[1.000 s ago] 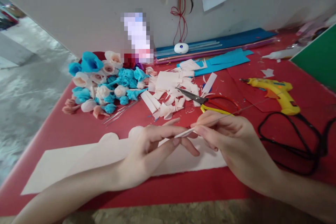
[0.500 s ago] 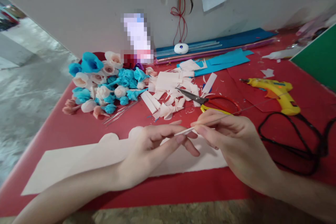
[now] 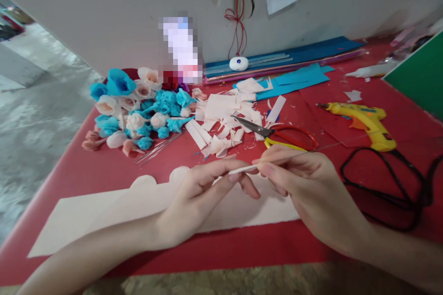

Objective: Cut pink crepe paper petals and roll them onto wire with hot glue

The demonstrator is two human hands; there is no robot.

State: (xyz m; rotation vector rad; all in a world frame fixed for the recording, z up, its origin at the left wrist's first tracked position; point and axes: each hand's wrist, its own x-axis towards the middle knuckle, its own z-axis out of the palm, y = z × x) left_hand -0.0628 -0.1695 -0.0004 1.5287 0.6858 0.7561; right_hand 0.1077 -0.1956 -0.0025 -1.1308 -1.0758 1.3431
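Well left of the scissors (image 3: 266,132), a heap of blue, white and pink crepe-paper flowers (image 3: 135,122) looks finished; left and nearer, the long pale paper sheet (image 3: 86,207) seems largely whole. Just left of the scissors, pale paper offcuts (image 3: 221,107) suggest some cutting is done. Nearer than the scissors, the left hand (image 3: 197,189) holds the tip of a narrow pale paper strip (image 3: 243,169) between thumb and forefinger, while the right hand (image 3: 306,182) pinches its other end along with a thin wire (image 3: 325,147) (this piece, bearing no petals, seems barely begun). Right of the scissors, a yellow glue gun (image 3: 370,120) lies on its side. A concrete floor (image 3: 44,115) shows far left of the scissors, a red tabletop (image 3: 263,249) lies under them, a grey wall (image 3: 114,14) rises behind, and a green board (image 3: 420,78) stands far right
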